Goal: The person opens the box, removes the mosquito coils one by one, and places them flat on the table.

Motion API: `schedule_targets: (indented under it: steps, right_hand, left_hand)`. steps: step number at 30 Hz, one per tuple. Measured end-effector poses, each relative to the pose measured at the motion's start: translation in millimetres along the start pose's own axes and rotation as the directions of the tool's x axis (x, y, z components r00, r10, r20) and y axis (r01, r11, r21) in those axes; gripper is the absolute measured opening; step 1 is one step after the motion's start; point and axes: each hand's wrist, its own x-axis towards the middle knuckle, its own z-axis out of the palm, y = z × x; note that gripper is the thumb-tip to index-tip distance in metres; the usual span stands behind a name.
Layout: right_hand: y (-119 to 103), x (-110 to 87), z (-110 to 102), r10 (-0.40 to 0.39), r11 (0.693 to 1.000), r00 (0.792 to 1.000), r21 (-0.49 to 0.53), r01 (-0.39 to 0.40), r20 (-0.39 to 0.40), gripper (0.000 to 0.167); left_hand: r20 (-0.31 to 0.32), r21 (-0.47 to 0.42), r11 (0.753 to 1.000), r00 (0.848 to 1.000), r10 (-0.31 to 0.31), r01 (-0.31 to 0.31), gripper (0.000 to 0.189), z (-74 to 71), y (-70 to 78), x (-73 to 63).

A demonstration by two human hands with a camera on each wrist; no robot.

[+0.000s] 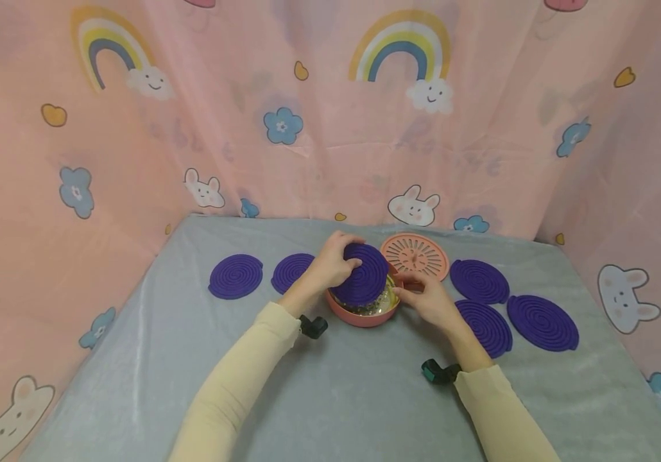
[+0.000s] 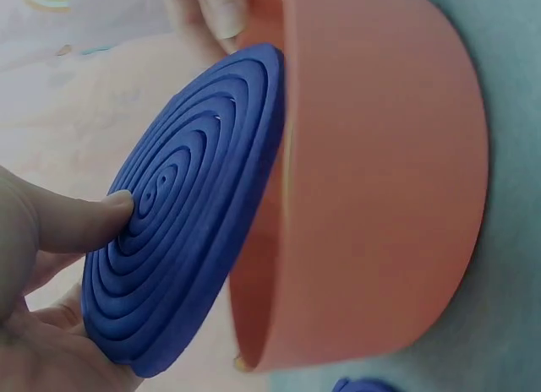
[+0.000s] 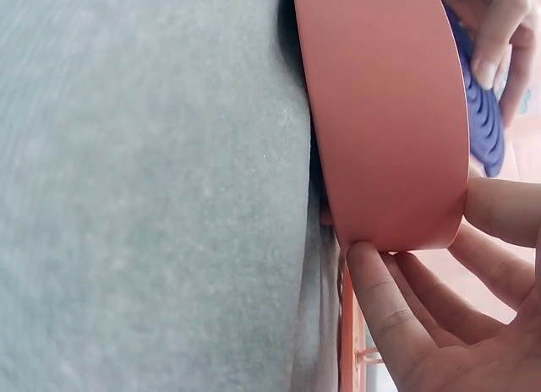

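Note:
My left hand (image 1: 327,264) pinches a purple spiral mosquito coil (image 1: 368,279), thumb on its grooved face and fingers behind. In the left wrist view the mosquito coil is tilted, its upper edge right at the rim of a round coral tin (image 2: 380,181). Inside the tin, a shiny gold lining (image 1: 389,300) shows past the coil, which hides the rest. My right hand (image 1: 427,300) grips the tin by its right side; in the right wrist view the thumb lies at the rim and the fingers (image 3: 385,295) against the outer wall.
A slotted coral lid (image 1: 431,260) lies behind the tin. More purple coils lie flat on the grey cloth: one at far left (image 1: 235,276), one beside my left hand (image 1: 291,271), and three at right (image 1: 541,323). A pink printed curtain (image 1: 330,167) encloses the table.

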Motion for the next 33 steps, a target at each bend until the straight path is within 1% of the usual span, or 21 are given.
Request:
schedule_targets:
  steps: [6, 13, 17, 20, 26, 29, 33]
  right_hand:
    - [-0.5, -0.6, 0.7, 0.001, 1.000, 1.000, -0.006, -0.001, -0.011, 0.041]
    - [-0.3, 0.4, 1.8, 0.021, 0.999, 1.000, -0.025, -0.021, -0.016, 0.041]
    - [0.1, 1.4, 2.3, 0.026, 0.999, 0.999, -0.026, -0.027, -0.018, 0.041]
    - [0.5, 2.3, 2.3, 0.023, 0.999, 1.000, -0.024, -0.023, -0.018, 0.041]
    - [1.6, 1.8, 2.5, 0.019, 1.000, 1.000, -0.020, -0.019, -0.013, 0.043]
    - [1.5, 1.7, 3.0, 0.025, 1.000, 1.000, -0.015, -0.025, -0.008, 0.044]
    - [0.9, 1.4, 2.0, 0.025, 1.000, 1.000, -0.003, -0.025, -0.008, 0.043]
  left_hand:
    - [-0.048, -0.020, 1.000, 0.999, 0.006, -0.007, 0.043, -22.8, -0.9, -10.7]
    - [-0.082, -0.026, 0.999, 0.996, 0.023, -0.025, 0.044, -43.8, -14.0, -25.8]
    - [-0.096, -0.038, 0.999, 0.995, 0.021, -0.025, 0.044, -56.8, -22.6, -36.2]
    - [-0.099, -0.041, 0.999, 0.995, -0.006, 0.002, 0.045, -67.7, -29.5, -45.2]
    - [-0.104, -0.016, 0.995, 0.990, -0.095, 0.093, 0.046, -87.7, -45.8, -65.5]
    - [-0.111, -0.011, 0.993, 0.986, -0.122, 0.121, 0.046, -95.5, -53.3, -75.3]
    - [-0.120, -0.014, 0.990, 0.983, -0.142, 0.141, 0.046, -102.3, -62.3, -85.8]
